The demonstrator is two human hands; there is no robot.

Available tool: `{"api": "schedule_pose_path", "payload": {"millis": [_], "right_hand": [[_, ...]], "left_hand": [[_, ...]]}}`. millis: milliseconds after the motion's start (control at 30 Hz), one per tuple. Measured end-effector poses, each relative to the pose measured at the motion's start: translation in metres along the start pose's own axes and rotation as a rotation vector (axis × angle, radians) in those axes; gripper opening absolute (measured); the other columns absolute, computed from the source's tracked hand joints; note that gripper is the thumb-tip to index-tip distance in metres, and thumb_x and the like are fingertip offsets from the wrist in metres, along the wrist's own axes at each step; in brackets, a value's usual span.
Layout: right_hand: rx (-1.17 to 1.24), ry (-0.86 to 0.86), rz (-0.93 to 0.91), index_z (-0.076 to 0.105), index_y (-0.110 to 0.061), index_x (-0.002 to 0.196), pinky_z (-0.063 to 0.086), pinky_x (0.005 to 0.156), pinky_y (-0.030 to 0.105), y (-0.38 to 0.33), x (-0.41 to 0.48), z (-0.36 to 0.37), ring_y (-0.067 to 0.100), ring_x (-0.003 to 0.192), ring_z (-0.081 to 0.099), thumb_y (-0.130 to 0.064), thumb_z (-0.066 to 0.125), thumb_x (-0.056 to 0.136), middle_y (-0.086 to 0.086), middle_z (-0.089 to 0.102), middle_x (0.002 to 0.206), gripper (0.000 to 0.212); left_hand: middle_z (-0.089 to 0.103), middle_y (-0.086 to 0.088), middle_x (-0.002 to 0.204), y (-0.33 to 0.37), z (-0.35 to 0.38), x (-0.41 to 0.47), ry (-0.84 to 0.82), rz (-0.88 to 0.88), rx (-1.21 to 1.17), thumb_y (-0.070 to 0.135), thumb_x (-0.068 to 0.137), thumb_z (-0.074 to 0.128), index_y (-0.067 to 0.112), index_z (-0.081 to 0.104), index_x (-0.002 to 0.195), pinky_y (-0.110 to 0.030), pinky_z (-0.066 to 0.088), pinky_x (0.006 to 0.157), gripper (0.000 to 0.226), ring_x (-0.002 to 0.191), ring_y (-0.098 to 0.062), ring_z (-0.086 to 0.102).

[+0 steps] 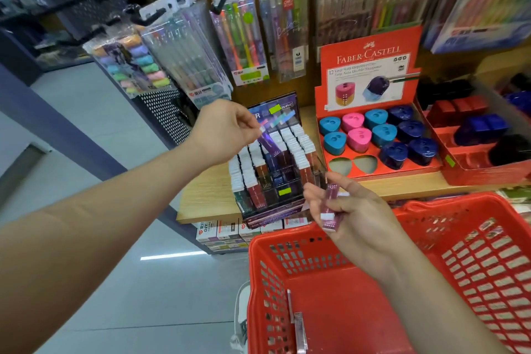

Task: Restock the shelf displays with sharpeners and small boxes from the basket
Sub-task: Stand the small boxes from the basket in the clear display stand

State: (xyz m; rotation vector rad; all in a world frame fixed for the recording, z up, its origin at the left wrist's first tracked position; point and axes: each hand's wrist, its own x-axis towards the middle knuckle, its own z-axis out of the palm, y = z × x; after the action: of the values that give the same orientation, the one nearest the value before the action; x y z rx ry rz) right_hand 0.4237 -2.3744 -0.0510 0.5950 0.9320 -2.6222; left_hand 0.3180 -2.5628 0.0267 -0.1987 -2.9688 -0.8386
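Pinching a box (271, 142) at mid-frame, the left hand (227, 127) should slot it upright into the display (273, 211); the right hand (360, 220) grips spares (330, 211).

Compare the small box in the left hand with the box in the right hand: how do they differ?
Colour: the left hand pinches a dark purple box; the right hand holds a paler mauve box.
Place: the dark purple box tilts over the clear display; the paler mauve box is above the red basket.
Both are slim, with a white end.
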Motion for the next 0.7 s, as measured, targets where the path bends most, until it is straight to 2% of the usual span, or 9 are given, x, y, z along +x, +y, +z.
{"api": "schedule_pose_path", "payload": {"millis": [67, 133, 233, 300, 433, 500, 567, 700], "right_hand": [[0.025, -0.025, 0.0, 0.047, -0.005, 0.131, 0.061, 0.067, 0.032, -0.002, 0.001, -0.003, 0.035, 0.094, 0.071, 0.016, 0.037, 0.094, 0.031, 0.066, 0.11, 0.044], [0.014, -0.026, -0.004, 0.044, -0.003, 0.133, 0.061, 0.065, 0.034, -0.005, 0.0, -0.006, 0.036, 0.092, 0.072, 0.01, 0.04, 0.096, 0.028, 0.069, 0.107, 0.039], [-0.054, 0.022, 0.0, 0.055, -0.002, 0.119, 0.053, 0.045, 0.021, -0.009, -0.002, -0.01, 0.03, 0.086, 0.074, 0.0, 0.044, 0.098, 0.018, 0.073, 0.103, 0.023], [-0.11, 0.064, -0.004, 0.061, -0.006, 0.106, 0.041, 0.035, 0.015, -0.01, -0.004, -0.012, 0.022, 0.072, 0.074, -0.005, 0.048, 0.098, 0.013, 0.075, 0.1, 0.015], [-0.145, 0.092, -0.024, 0.061, -0.01, 0.093, 0.028, 0.031, 0.013, -0.011, -0.005, -0.013, 0.01, 0.05, 0.063, -0.009, 0.051, 0.097, 0.013, 0.075, 0.097, 0.011], [-0.163, 0.094, -0.026, 0.06, -0.01, 0.093, 0.025, 0.031, 0.013, -0.011, -0.005, -0.014, 0.008, 0.045, 0.057, -0.01, 0.052, 0.097, 0.013, 0.075, 0.096, 0.009], [-0.189, 0.087, -0.022, 0.059, -0.009, 0.093, 0.024, 0.031, 0.013, -0.011, -0.005, -0.015, 0.007, 0.043, 0.052, -0.011, 0.054, 0.096, 0.013, 0.075, 0.094, 0.006], [-0.237, 0.074, -0.011, 0.056, -0.01, 0.088, 0.02, 0.031, 0.014, -0.008, -0.003, -0.018, 0.006, 0.038, 0.041, -0.017, 0.058, 0.093, 0.009, 0.073, 0.076, 0.009]], "left_hand": [[0.065, 0.008, 0.071, 0.001, 0.008, 0.007, -0.023, 0.064, 0.12, 0.023, 0.084, 0.073, 0.015, 0.074, 0.083, -0.016, 0.043, 0.065, 0.008, 0.065, -0.001, 0.057], [0.066, 0.006, 0.075, 0.002, 0.012, 0.013, -0.041, 0.083, 0.18, 0.022, 0.085, 0.072, 0.014, 0.074, 0.085, -0.018, 0.044, 0.068, 0.008, 0.069, -0.004, 0.059], [0.067, 0.006, 0.075, 0.002, 0.017, 0.015, -0.065, 0.113, 0.247, 0.019, 0.085, 0.07, 0.011, 0.075, 0.086, -0.02, 0.046, 0.073, 0.009, 0.074, -0.008, 0.063], [0.069, 0.003, 0.08, 0.0, 0.019, 0.015, -0.061, 0.126, 0.27, 0.018, 0.086, 0.07, 0.011, 0.075, 0.088, -0.021, 0.047, 0.075, 0.008, 0.077, -0.01, 0.064], [0.07, 0.001, 0.085, -0.005, 0.019, 0.015, -0.065, 0.12, 0.274, 0.018, 0.085, 0.072, 0.014, 0.073, 0.092, -0.024, 0.05, 0.078, 0.009, 0.079, -0.011, 0.064], [0.07, 0.001, 0.088, -0.007, 0.019, 0.014, -0.073, 0.112, 0.268, 0.018, 0.086, 0.071, 0.015, 0.073, 0.101, -0.027, 0.051, 0.083, 0.015, 0.083, -0.012, 0.064], [0.07, 0.003, 0.095, -0.01, 0.018, 0.013, -0.063, 0.088, 0.229, 0.02, 0.087, 0.069, 0.016, 0.073, 0.105, -0.023, 0.048, 0.085, 0.018, 0.087, -0.01, 0.063], [0.071, 0.002, 0.094, -0.012, 0.023, 0.01, -0.055, 0.063, 0.123, 0.019, 0.088, 0.068, 0.015, 0.074, 0.099, -0.017, 0.044, 0.079, 0.013, 0.083, -0.007, 0.062]]}}
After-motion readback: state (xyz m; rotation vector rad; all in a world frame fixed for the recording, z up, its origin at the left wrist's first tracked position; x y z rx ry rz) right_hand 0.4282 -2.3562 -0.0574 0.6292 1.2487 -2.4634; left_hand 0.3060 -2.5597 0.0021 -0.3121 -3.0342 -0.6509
